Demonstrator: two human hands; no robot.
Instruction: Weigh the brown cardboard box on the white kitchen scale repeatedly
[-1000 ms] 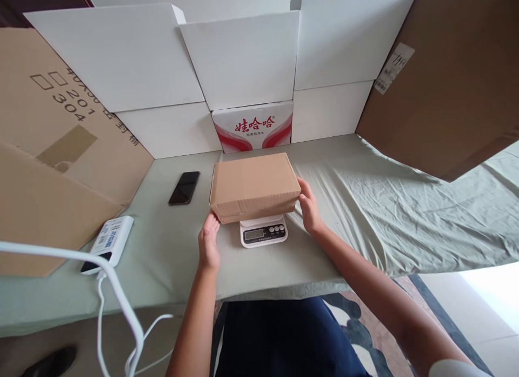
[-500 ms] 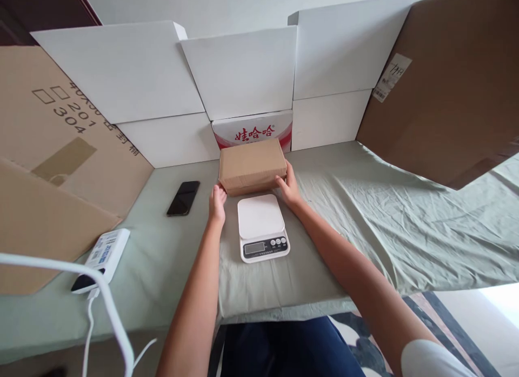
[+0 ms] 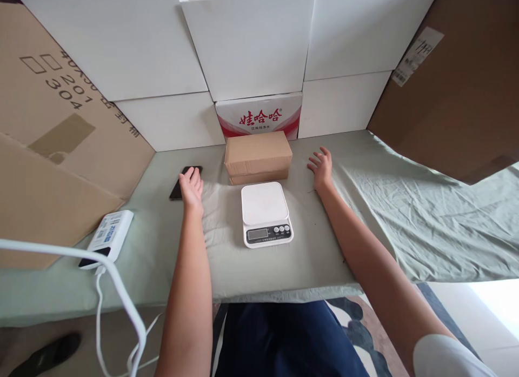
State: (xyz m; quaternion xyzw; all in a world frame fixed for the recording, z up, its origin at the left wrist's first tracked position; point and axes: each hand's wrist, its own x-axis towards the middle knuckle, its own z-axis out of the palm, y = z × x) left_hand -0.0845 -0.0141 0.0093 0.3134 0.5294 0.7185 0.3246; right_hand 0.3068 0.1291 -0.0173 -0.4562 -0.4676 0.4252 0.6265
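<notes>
The left hand (image 3: 192,187) lay open and flat on the cloth, fingers spread, its fingertips at the edge of a black phone (image 3: 181,185) and partly covering it. The right hand (image 3: 321,167) was also open with fingers splayed, palm down on the cloth, holding nothing. Between the two hands, apart from both, sat a small brown cardboard box (image 3: 258,157), closed, resting on the table at the back edge. Just in front of the box stood a white kitchen scale (image 3: 265,212) with a bare platform, its display and buttons facing the person.

Behind the box leaned a white carton with red lettering (image 3: 259,116), and white folded cardboard panels (image 3: 247,41) lined the back. Large brown cardboard sheets (image 3: 60,133) stood at the left, and another brown sheet (image 3: 462,90) at the right, bearing a white label. A white power bank (image 3: 107,238) lay near the left front edge, a white cable (image 3: 117,290) running off it over the table's edge.

The table was covered with a pale green cloth (image 3: 405,215), wrinkled toward the right. Below it showed a patterned rug and a dark shoe (image 3: 44,355) on the floor.

Both forearms reached forward and slightly outward, bare, the right with a white sleeve at the upper arm.
</notes>
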